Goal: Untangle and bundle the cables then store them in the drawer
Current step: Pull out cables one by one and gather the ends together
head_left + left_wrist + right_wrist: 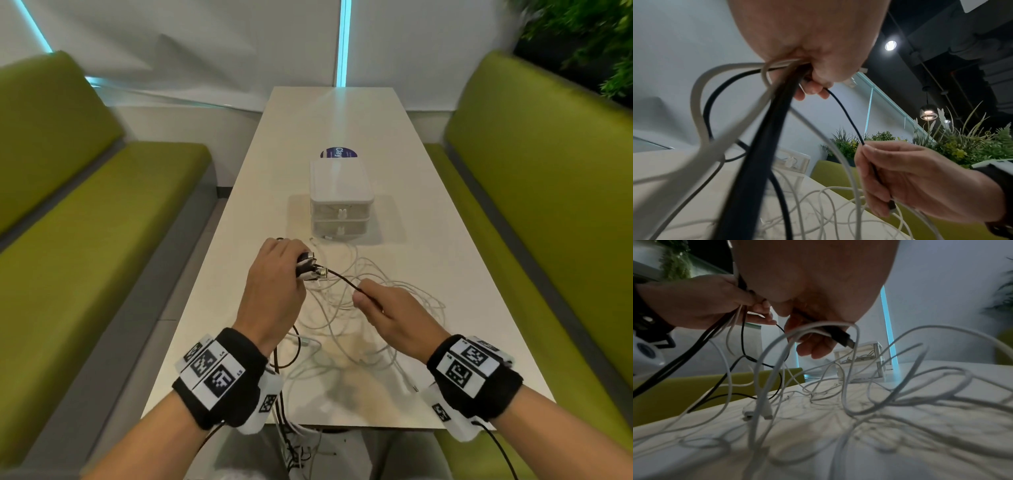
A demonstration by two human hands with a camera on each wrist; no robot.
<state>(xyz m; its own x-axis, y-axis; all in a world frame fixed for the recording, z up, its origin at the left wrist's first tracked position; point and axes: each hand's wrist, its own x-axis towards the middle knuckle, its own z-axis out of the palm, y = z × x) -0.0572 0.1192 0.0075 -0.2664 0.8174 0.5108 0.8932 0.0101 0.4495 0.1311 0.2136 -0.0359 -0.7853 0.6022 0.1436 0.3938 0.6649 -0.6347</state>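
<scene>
A tangle of white cables (363, 308) lies on the white table (428, 274) in front of a small white drawer unit (340, 205), both drawers closed. My left hand (298, 269) grips a gathered bunch of black and white cables (774, 104), their plugs (313, 267) sticking out past the fingers. A thin black cable (342, 280) runs from that bunch to my right hand (363, 296), which pinches it about a hand's width away. In the right wrist view the black USB plug (843, 336) pokes out below the right hand's fingers (813, 348).
Green benches (102, 222) flank the table on both sides. A round dark sticker (337, 153) lies behind the drawer unit. Some cables (291, 442) hang over the table's near edge. Plants (589, 41) stand at the far right.
</scene>
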